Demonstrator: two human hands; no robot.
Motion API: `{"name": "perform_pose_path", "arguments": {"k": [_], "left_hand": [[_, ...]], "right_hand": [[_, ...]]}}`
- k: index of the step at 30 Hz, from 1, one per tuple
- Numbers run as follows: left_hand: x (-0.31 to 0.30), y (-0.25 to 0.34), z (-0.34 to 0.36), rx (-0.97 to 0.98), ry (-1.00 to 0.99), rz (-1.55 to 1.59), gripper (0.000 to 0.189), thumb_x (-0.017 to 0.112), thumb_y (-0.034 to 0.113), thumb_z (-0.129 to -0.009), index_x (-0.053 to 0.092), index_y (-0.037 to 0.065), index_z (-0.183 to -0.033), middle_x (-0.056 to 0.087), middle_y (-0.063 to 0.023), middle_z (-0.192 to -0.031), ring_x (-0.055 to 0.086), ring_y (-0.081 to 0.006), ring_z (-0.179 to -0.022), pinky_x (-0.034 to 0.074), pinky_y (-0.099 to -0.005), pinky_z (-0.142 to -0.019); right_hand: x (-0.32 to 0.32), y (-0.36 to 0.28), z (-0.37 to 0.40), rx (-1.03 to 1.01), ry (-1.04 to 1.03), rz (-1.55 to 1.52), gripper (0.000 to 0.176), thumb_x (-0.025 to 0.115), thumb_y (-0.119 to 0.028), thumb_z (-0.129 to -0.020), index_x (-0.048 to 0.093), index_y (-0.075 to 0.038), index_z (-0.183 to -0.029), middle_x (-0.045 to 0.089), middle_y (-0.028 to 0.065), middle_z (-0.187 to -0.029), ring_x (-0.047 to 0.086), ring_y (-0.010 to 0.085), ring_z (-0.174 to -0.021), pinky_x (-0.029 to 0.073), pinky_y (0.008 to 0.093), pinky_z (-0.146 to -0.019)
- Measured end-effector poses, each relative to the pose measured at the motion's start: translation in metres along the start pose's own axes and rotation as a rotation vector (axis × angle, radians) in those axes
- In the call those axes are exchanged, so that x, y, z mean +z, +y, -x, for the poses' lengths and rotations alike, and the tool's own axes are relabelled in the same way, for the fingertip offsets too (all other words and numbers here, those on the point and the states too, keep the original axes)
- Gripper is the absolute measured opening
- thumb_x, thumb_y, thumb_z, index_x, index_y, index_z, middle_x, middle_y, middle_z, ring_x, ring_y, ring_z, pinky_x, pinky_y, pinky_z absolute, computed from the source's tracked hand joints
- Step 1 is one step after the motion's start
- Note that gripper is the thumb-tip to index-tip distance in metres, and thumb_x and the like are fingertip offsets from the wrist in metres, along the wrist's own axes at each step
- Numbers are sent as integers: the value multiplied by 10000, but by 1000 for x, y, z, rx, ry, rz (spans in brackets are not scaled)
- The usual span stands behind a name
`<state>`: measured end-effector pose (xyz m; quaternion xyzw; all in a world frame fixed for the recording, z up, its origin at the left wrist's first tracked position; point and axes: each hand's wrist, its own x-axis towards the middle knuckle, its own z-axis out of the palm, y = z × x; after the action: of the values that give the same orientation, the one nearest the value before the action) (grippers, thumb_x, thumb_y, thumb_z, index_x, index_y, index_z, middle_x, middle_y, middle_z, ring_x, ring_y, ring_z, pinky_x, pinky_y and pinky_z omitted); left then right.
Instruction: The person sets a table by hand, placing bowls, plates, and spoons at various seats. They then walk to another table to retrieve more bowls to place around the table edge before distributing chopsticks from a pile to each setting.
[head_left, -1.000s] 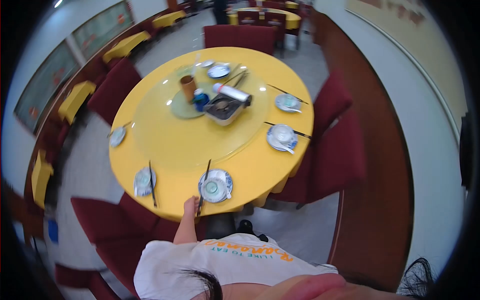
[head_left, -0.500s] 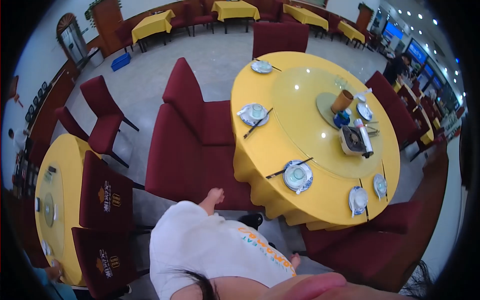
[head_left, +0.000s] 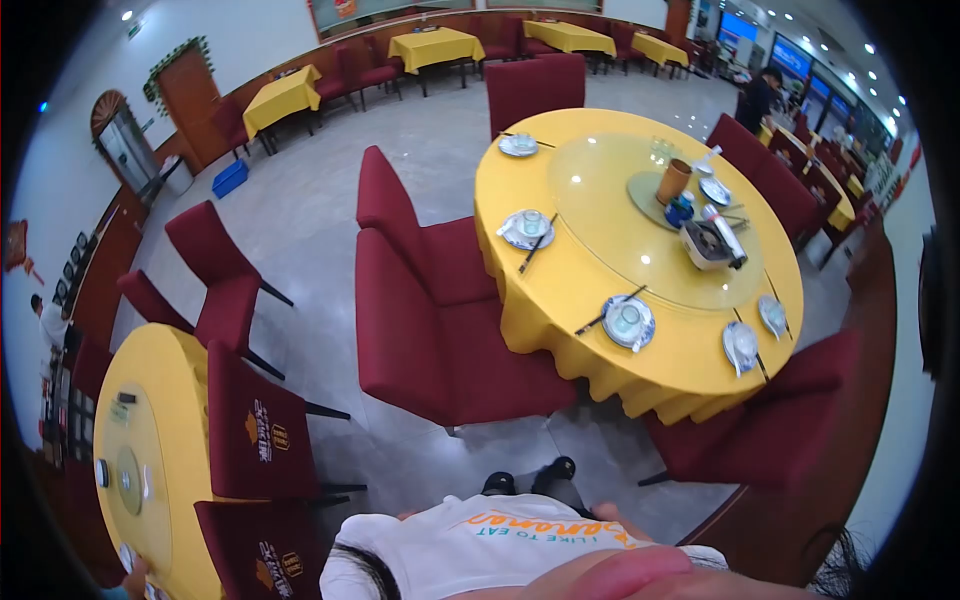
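Only a sliver of my left hand [head_left: 406,516] shows beside my white shirt; its fingers are hidden. Part of my right hand [head_left: 607,512] appears at the shirt's other side, fingers hard to make out. Nothing is visibly held in either. In front of my feet stands a dark red chair [head_left: 490,370], nearest to both hands, tucked toward the round table with a yellow tablecloth [head_left: 570,345]. On that table lie a place setting of bowl and plate [head_left: 629,322], chopsticks [head_left: 590,327], a portable gas stove [head_left: 706,245] and a brown cylindrical container [head_left: 674,181].
Another red chair [head_left: 770,420] stands right of my feet. A smaller round yellow table [head_left: 185,450] with chairs [head_left: 260,430] is at left; another person's hand [head_left: 133,580] reaches its edge. A blue bin [head_left: 230,179] sits on the floor. A person [head_left: 757,100] stands far right.
My view has shifted and my body has moved back from the chair. My left hand, earlier beside the chair seat, has dropped close to my shirt. The tableware looks unmoved.
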<state>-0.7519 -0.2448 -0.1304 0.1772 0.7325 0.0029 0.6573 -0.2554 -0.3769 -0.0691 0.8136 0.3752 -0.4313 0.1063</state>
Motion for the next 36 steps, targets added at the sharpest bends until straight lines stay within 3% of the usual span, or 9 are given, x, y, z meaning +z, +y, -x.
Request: {"name": "perform_pose_path", "arguments": {"k": [7,12,13,15,18,22,29,32,36], "left_hand": [[19,20,1,139,-74,-350,280,463,287,-814,586,44,-880,612,-143,-775,603,-259,-666,486,-372,-599],[106,106,42,871,-336,-983,278,456,277,-812,592,40,-863,613,-144,-762,605,-259,-659,488,-369,-601],[142,128,11,580,-153,-963,296,446,311,-811,582,53,-858,609,-129,-823,588,-233,-736,465,-372,-639],[228,173,-26,257,70,-1218,302,421,322,-796,581,67,-809,609,-88,-848,577,-196,-752,444,-370,-621],[368,174,16,1029,107,-1371,333,437,297,-749,629,27,-778,623,-145,-762,603,-281,-698,462,-358,-692],[575,126,76,817,-330,-1211,369,482,377,-797,598,34,-865,603,-75,-713,580,-175,-635,455,-318,-606],[758,-12,284,1278,-1144,-1562,272,520,298,-809,593,58,-912,592,-121,-821,576,-226,-814,440,-341,-752],[787,5,354,1874,-1195,-1526,223,528,237,-806,577,59,-930,558,-112,-900,523,-272,-941,405,-350,-833],[824,21,404,1831,-1359,-1232,157,555,172,-782,557,57,-889,500,-120,-991,440,-311,-1053,347,-410,-902]], "right_hand": [[21,-61,-40,-235,55,-604,310,522,-219,-788,577,-44,-1038,626,78,-840,586,152,-719,472,278,-653],[4,-12,10,-509,74,-728,350,507,-242,-819,532,-40,-1104,610,88,-930,566,160,-842,447,286,-750],[9,21,19,-503,77,-819,357,502,-247,-823,522,-44,-1116,607,90,-948,564,168,-862,442,290,-768],[52,113,-7,-260,266,-1060,367,508,-315,-807,556,-46,-1053,600,133,-975,558,240,-916,437,343,-785],[51,238,91,406,476,-1091,359,484,-253,-818,511,-47,-1110,604,115,-988,573,236,-897,444,322,-780],[137,374,190,876,588,-1180,320,445,-205,-771,584,-32,-1002,568,198,-1033,532,332,-992,416,385,-842],[262,427,267,1210,306,-1409,343,465,-249,-777,570,-26,-1015,560,181,-1029,516,305,-981,415,372,-808],[254,421,241,1169,281,-1536,351,470,-264,-785,561,-32,-1031,559,170,-1021,515,287,-968,419,362,-788],[214,433,181,998,287,-1620,362,477,-284,-795,549,-40,-1052,559,154,-1011,514,262,-950,424,349,-761]]}}
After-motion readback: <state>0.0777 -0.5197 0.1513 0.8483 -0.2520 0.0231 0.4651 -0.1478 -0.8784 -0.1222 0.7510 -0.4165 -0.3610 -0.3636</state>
